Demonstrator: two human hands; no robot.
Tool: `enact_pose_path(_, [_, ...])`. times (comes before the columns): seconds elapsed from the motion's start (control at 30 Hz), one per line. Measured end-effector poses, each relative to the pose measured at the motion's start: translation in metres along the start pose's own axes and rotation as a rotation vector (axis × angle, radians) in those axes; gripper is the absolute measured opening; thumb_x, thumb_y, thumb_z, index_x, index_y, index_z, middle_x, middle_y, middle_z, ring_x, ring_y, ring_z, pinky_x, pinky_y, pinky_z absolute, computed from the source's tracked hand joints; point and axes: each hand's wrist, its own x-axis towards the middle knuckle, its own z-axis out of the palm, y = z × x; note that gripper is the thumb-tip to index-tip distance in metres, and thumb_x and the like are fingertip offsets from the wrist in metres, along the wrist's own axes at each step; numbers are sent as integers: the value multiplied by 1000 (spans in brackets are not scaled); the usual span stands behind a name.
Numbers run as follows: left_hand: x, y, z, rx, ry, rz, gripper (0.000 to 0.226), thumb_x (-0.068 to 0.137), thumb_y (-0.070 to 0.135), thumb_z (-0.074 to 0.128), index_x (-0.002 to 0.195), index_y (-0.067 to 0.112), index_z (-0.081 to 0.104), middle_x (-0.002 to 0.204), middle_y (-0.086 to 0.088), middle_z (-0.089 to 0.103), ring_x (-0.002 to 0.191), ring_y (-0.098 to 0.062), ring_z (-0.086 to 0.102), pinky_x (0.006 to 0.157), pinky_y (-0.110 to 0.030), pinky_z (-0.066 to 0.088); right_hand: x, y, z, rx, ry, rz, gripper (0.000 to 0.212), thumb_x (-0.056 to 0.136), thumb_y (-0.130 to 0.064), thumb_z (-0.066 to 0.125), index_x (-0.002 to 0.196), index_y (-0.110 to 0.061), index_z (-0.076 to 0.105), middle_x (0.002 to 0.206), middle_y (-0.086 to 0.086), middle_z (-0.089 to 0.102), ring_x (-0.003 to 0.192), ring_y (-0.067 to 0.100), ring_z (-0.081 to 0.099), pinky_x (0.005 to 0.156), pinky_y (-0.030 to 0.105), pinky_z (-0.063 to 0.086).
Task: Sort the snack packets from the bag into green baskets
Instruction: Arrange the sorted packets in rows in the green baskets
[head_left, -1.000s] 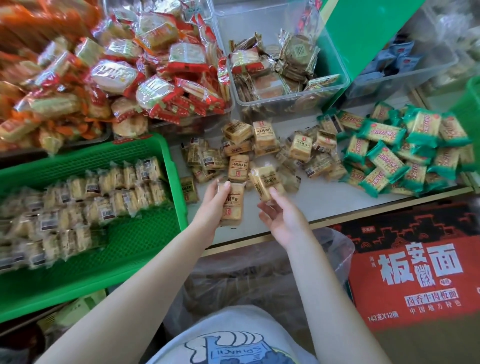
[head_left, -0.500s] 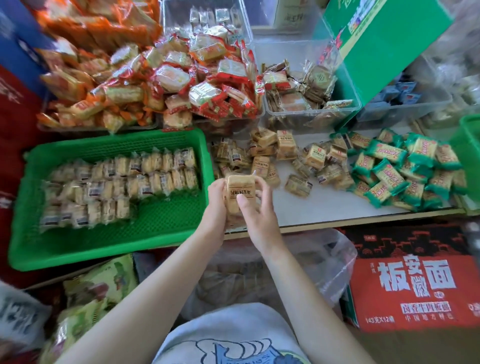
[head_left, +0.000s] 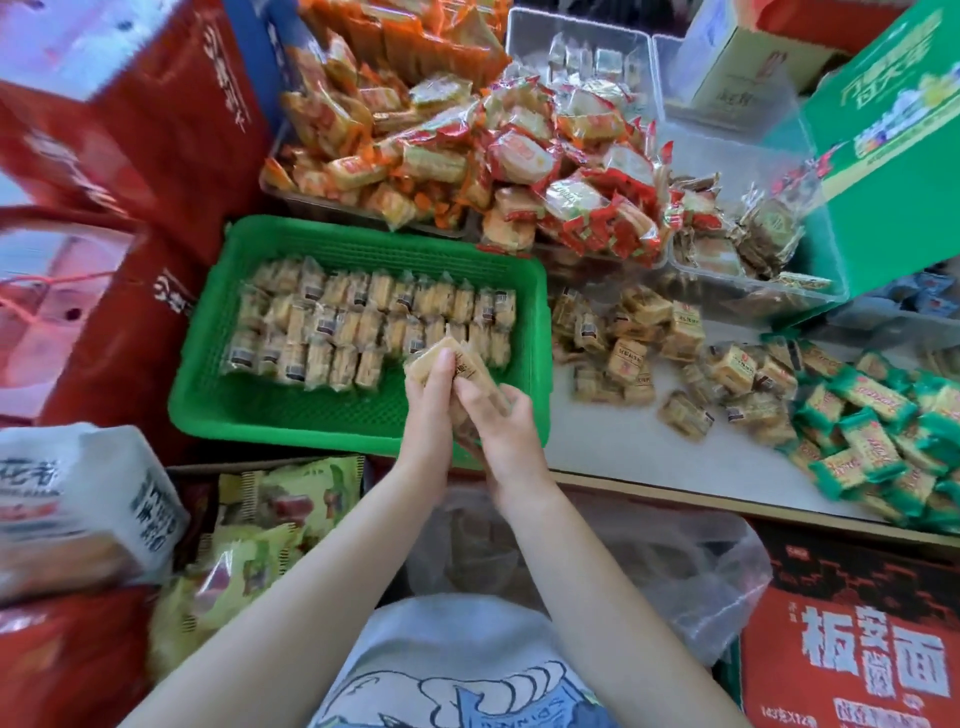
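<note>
Hands (head_left: 467, 410) hold tan clear-wrapped snack packets (head_left: 457, 364) over green basket (head_left: 363, 421)

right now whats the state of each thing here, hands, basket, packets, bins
left hand: grips tan packets over the basket
right hand: grips the same packets
held packets: pressed between both hands
green basket: part filled, packets in neat rows
loose tan packets: scattered on the table
green packets: heaped on the table
clear bin: open, part filled
</note>
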Motion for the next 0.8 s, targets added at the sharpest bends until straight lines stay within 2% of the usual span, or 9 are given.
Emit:
enact_pose_path(0.07, [11,9,-26,378,5,103,55,99,58,44,141,23,47,132,1,60,126,-20,55,102,-34,48,7,-1,10,-93,19,-25,95,63,-52,86,135,-15,38,128,4,59,110,16,65,101,43,53])
enact_pose_path(0.13, [26,16,-66,877,130,277,62,103,57,31,147,15,41,148,-6,47,138,-26,41,112,-44,36,21,-7,16,-318,54,-45,93,75,-44,85,143,-14,29,136,4,52,116,18,59,102,40,50])
enact_pose_path(0.23, [44,24,-120,1333,242,377,60,104,54,20,111,13,63,104,-9,68,99,-30,62,94,-45,40,50,-14,24,-738,69,28,109,80,-49,80,154,-10,10,148,9,39,128,27,48,93,36,43])
enact_pose_path(0.33, [57,18,-145,1564,258,305,60,105,49,21,84,14,64,70,-4,63,70,-29,62,59,-35,41,74,-13,45,-979,95,118,119,81,-54,76,157,-4,-2,157,12,31,133,34,46,88,37,44])
enact_pose_path(0.43, [60,14,-147,1594,298,406,53,106,45,27,65,20,49,54,4,47,53,-24,48,44,-28,23,93,-3,71,-962,189,113,118,79,-61,76,153,2,8,151,17,37,130,34,49,92,40,50])
enact_pose_path(0.6, [62,8,-152,1495,316,611,46,101,43,25,58,27,32,45,9,30,39,-19,31,46,-20,9,104,24,88,-856,233,151,103,79,-62,75,147,2,32,152,20,38,133,36,47,99,44,49])
enact_pose_path(0.67, [65,6,-154,1487,319,641,46,101,43,26,58,26,33,46,8,30,40,-19,31,46,-20,10,105,24,87,-808,210,216,100,81,-59,74,151,-2,31,155,17,36,136,35,45,98,42,47])
enact_pose_path(0.73, [67,4,-155,1502,316,640,49,101,44,25,57,26,35,46,7,33,41,-20,33,45,-22,11,106,20,89,-608,156,363,97,84,-50,77,156,-8,26,155,12,39,129,33,54,82,36,56])
enact_pose_path(0.8, [68,1,-156,1511,321,638,52,102,45,23,56,25,37,45,6,36,41,-20,37,45,-24,12,106,16,96,-256,90,511,71,86,-31,79,144,-8,45,146,16,49,110,34,68,67,36,62])
